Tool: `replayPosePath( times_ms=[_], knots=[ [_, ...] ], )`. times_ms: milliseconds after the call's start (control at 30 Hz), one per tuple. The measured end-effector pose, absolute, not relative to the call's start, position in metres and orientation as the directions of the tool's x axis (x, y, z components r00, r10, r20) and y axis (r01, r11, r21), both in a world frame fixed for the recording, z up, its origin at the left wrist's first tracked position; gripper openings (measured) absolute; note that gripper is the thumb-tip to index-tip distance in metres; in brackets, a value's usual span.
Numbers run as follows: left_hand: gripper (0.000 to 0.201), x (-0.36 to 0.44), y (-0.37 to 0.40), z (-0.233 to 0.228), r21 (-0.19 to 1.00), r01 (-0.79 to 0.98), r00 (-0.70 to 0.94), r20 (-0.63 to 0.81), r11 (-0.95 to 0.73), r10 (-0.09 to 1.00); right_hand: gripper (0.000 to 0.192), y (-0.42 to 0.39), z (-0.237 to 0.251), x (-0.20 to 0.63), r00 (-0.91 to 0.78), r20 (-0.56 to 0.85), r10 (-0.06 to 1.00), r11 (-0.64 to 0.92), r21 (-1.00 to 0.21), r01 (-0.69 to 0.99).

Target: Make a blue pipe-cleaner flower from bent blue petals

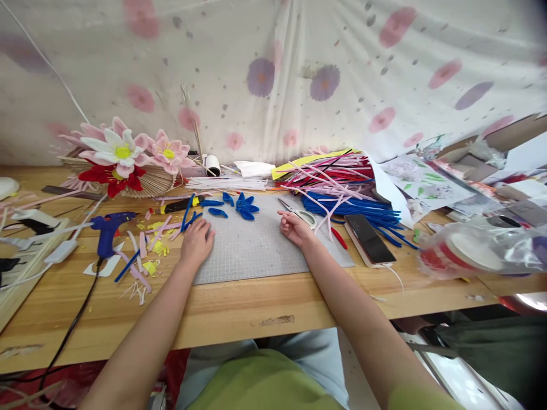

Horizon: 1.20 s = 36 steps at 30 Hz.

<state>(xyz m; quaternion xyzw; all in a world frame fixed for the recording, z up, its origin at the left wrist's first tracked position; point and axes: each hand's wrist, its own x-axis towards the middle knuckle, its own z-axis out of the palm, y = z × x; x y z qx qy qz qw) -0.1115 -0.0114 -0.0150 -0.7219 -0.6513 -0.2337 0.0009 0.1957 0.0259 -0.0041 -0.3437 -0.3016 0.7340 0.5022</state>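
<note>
Both hands rest empty on a grey gridded cutting mat (256, 250).
The left hand (196, 242) lies flat, fingers spread wide; the right hand (294, 228) is loosely curled beside silver scissors (299, 213), with blue pipe-cleaner petals (245, 206) just beyond on the wooden tabletop (239, 310).

No lettering legible anywhere — papers and tools alike.

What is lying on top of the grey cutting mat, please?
On the cutting mat: a blue petal flower, scissors, both hands' edges. Its right corner lies hidden under a phone.
</note>
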Motion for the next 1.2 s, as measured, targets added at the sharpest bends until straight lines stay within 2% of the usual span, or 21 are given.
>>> replayPosePath(
  times_ms=[100,233,300,367,467,533,633,700,767,833,900,967,1100,1200],
  knots=[
    [0.028,-0.115,-0.012,-0.014,0.363,0.915,-0.02,0.477,-0.176,0.879,0.024,0.028,0.007,0.194,-0.355,-0.236,0.905,-0.351,-0.885,-0.307],
    [0.035,-0.116,-0.014,-0.015,0.419,0.897,-0.105,0.508,-0.139,0.855,0.031,0.029,0.022,0.193,-0.37,-0.223,0.902,-0.278,-0.955,-0.104],
    [0.027,-0.118,-0.014,-0.016,0.47,0.876,-0.176,0.52,-0.108,0.836,0.03,0.031,0.026,0.196,-0.34,-0.2,0.919,-0.228,-0.973,-0.044],
    [0.018,-0.119,-0.014,-0.014,0.548,0.833,-0.25,0.5,-0.079,0.829,0.026,0.034,0.028,0.198,-0.283,-0.187,0.941,-0.185,-0.982,0.033],
    [0.033,-0.118,-0.016,-0.008,0.639,0.764,-0.387,0.345,0.087,0.855,0.024,0.034,0.028,0.187,-0.254,-0.173,0.952,-0.138,-0.979,0.15],
    [0.035,-0.118,-0.017,-0.003,0.624,0.748,-0.476,0.264,0.228,0.839,0.028,0.032,0.028,0.167,-0.323,-0.131,0.937,-0.078,-0.982,0.173],
    [0.041,-0.121,-0.019,0.002,0.61,0.748,-0.517,0.291,0.261,0.805,0.024,0.03,0.023,0.129,-0.49,-0.094,0.867,0.007,-0.98,0.201],
    [0.049,-0.123,-0.021,0.002,0.614,0.755,-0.501,0.312,0.231,0.808,0.02,0.033,0.016,0.109,-0.505,-0.06,0.861,0.106,-0.95,0.295],
    [0.055,-0.123,-0.022,0.001,0.604,0.763,-0.481,0.292,0.231,0.827,0.019,0.041,0.008,0.098,-0.426,-0.044,0.904,0.16,-0.889,0.43],
    [0.051,-0.12,-0.021,0.0,0.581,0.773,-0.473,0.262,0.254,0.841,0.022,0.049,0.0,0.095,-0.257,0.04,0.966,0.181,-0.812,0.555],
    [0.047,-0.116,-0.019,0.0,0.563,0.782,-0.47,0.252,0.266,0.846,0.025,0.055,-0.006,0.098,-0.121,0.1,0.988,0.153,-0.782,0.604],
    [0.045,-0.112,-0.017,0.001,0.552,0.792,-0.453,0.249,0.259,0.856,0.025,0.055,-0.01,0.105,-0.096,0.111,0.989,0.146,-0.788,0.598],
    [0.042,-0.109,-0.018,0.002,0.54,0.807,-0.413,0.223,0.241,0.883,0.021,0.047,-0.005,0.131,-0.28,0.036,0.959,0.199,-0.791,0.579],
    [0.042,-0.111,-0.019,0.002,0.569,0.79,-0.413,0.221,0.228,0.884,0.022,0.045,0.014,0.164,-0.49,-0.096,0.867,0.258,-0.753,0.605]
  ],
)
